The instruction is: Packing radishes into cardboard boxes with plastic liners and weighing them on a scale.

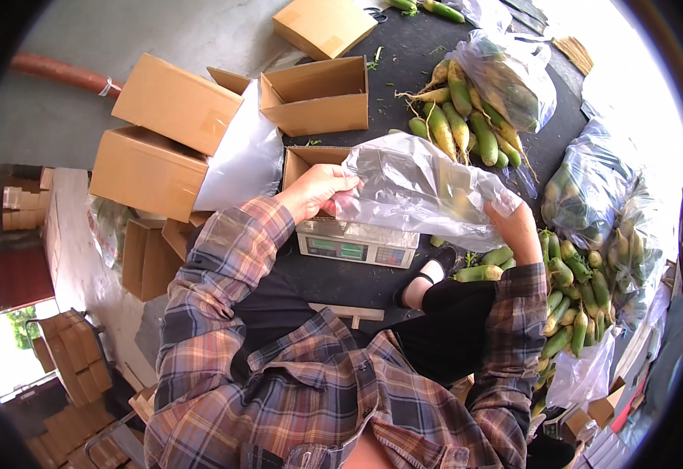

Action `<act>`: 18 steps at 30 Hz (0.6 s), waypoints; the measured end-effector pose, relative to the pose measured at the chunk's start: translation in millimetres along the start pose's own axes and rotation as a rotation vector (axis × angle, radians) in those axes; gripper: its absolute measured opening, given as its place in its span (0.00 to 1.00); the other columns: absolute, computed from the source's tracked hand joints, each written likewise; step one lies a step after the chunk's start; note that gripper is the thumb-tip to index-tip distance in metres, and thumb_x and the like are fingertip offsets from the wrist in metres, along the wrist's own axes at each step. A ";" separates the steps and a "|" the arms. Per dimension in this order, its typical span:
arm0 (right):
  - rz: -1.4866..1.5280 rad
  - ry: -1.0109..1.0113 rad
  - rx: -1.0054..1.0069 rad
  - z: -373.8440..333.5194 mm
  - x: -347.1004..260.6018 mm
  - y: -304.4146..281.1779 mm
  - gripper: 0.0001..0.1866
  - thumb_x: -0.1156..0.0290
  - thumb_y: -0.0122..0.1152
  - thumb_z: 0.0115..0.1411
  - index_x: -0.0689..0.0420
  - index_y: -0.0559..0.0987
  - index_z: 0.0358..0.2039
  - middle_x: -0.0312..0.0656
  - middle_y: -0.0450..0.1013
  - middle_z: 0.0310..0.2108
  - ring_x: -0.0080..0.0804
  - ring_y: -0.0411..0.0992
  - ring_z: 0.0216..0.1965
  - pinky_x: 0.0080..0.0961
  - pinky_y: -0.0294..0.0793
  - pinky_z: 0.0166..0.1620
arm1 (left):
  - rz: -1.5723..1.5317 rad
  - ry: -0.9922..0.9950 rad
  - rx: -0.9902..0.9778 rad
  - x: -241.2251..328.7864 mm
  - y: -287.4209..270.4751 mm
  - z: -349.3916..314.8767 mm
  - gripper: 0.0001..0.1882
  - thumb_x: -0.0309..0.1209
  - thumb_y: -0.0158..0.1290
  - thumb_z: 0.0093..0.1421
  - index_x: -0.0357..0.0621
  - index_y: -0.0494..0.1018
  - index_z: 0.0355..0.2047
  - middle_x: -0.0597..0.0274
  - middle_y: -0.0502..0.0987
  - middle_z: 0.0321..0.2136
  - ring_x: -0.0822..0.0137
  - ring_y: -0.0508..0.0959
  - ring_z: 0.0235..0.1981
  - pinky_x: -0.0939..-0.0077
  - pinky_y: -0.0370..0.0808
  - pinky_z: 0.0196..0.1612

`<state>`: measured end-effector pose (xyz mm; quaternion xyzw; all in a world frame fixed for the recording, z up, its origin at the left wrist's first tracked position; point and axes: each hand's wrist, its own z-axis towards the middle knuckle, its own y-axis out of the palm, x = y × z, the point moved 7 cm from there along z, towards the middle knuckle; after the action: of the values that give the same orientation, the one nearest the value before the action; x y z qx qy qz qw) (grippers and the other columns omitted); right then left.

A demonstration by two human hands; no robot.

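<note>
A clear plastic bag (416, 176) is stretched out between my two hands. My left hand (318, 190) is closed, pinching the bag's left edge between thumb and fingers. At the other end my right hand (516, 228) grips the bag, its fingertips partly covered by the film. Beneath the bag, an open cardboard box (304, 162) sits on a digital scale (355, 244) with a lit display; the bag hides much of the box and its inside. Just beyond the bag lies a pile of green-and-white radishes (459, 117).
Open cardboard boxes (314, 98) stand at the left, with a silvery sheet (240, 148) against them. Bags of radishes (588, 187) and a loose heap (580, 293) lie to the right. A shoe (427, 273) is near the scale. Stacked cartons (72, 352) are at far left.
</note>
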<state>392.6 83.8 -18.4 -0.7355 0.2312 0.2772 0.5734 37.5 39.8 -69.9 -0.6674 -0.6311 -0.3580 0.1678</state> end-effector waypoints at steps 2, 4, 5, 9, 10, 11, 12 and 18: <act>-0.102 0.090 0.144 4.1 -1.9 -15.4 0.18 0.62 0.63 0.50 0.60 0.78 0.38 0.48 0.75 0.25 0.44 0.75 0.29 0.34 0.72 0.34 | -0.003 0.042 0.029 12.3 1.9 -6.5 0.11 0.36 0.54 0.60 0.42 0.75 0.37 0.68 0.76 0.28 0.78 0.75 0.26 0.83 0.73 0.25; -0.231 0.127 0.366 0.8 -13.7 -39.4 0.25 0.66 0.66 0.48 0.59 0.73 0.47 0.44 0.72 0.30 0.38 0.71 0.29 0.34 0.71 0.37 | -0.021 0.118 0.059 22.7 0.2 -10.1 0.09 0.34 0.55 0.60 0.42 0.76 0.35 0.67 0.77 0.28 0.77 0.76 0.27 0.83 0.74 0.25; -0.216 0.006 0.568 -5.7 -30.5 -51.8 0.28 0.68 0.67 0.47 0.58 0.71 0.50 0.42 0.71 0.33 0.36 0.70 0.30 0.33 0.71 0.38 | -0.024 0.119 0.058 24.5 1.1 -12.0 0.09 0.34 0.55 0.60 0.42 0.76 0.35 0.67 0.77 0.28 0.77 0.76 0.27 0.83 0.74 0.25; 0.043 -0.279 0.684 -15.8 -109.4 -54.0 0.18 0.77 0.63 0.51 0.60 0.75 0.44 0.40 0.73 0.38 0.27 0.70 0.33 0.24 0.71 0.38 | -0.049 0.281 0.075 44.2 4.4 -29.6 0.08 0.32 0.58 0.57 0.40 0.75 0.33 0.64 0.78 0.28 0.74 0.78 0.29 0.83 0.74 0.24; 0.237 -0.291 0.525 -12.5 -117.9 -38.4 0.14 0.77 0.63 0.52 0.61 0.77 0.41 0.38 0.73 0.35 0.23 0.69 0.31 0.21 0.70 0.35 | -0.067 0.299 0.071 47.4 13.0 -29.5 0.08 0.31 0.59 0.56 0.39 0.75 0.31 0.63 0.78 0.26 0.74 0.77 0.26 0.84 0.73 0.22; 0.438 -0.301 0.357 -9.5 -127.1 -17.2 0.10 0.77 0.62 0.53 0.61 0.78 0.37 0.37 0.74 0.32 0.19 0.68 0.29 0.17 0.69 0.32 | -0.081 0.316 0.077 48.5 17.6 -30.0 0.09 0.30 0.60 0.55 0.37 0.75 0.30 0.61 0.78 0.25 0.74 0.77 0.23 0.85 0.71 0.20; 0.524 -0.280 0.199 -10.4 -138.8 4.6 0.08 0.76 0.63 0.53 0.61 0.78 0.35 0.35 0.74 0.29 0.17 0.68 0.27 0.16 0.68 0.30 | -0.075 0.337 0.057 48.4 22.5 -28.6 0.12 0.33 0.62 0.53 0.37 0.74 0.28 0.60 0.77 0.21 0.75 0.74 0.19 0.86 0.69 0.18; 0.482 -0.229 -0.185 -12.5 -184.0 85.6 0.11 0.70 0.67 0.51 0.62 0.77 0.31 0.35 0.73 0.22 0.17 0.67 0.21 0.19 0.68 0.26 | -0.122 0.327 -0.007 40.9 36.8 -25.2 0.15 0.41 0.62 0.53 0.42 0.75 0.24 0.66 0.75 0.18 0.80 0.70 0.17 0.86 0.64 0.18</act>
<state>202.1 55.6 46.5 -0.6724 0.3068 0.5070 0.4435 64.1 46.9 -16.0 -0.5612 -0.6336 -0.4734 0.2439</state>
